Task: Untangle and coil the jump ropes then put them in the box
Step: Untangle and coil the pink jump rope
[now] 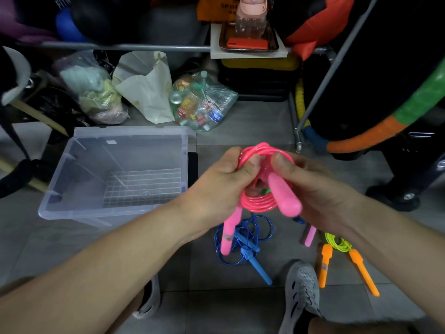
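Observation:
I hold a coiled pink jump rope (258,203) in front of me above the floor. My left hand (224,186) grips the left side of the coil. My right hand (320,191) pinches the right side, and one pink handle (284,196) lies against its palm. The other pink handle (230,231) hangs down below the coil. A clear plastic box (115,174) stands on the floor to the left and holds nothing. Below my hands a blue jump rope (245,239) lies loosely looped. At the right lies a yellow-green rope with orange handles (337,247).
Another pink handle (309,236) lies on the grey tile floor by my right wrist. My shoes (301,292) are at the bottom. Plastic bags (202,102) and a metal rack (320,83) stand behind, with a striped hoop (375,133) at the right.

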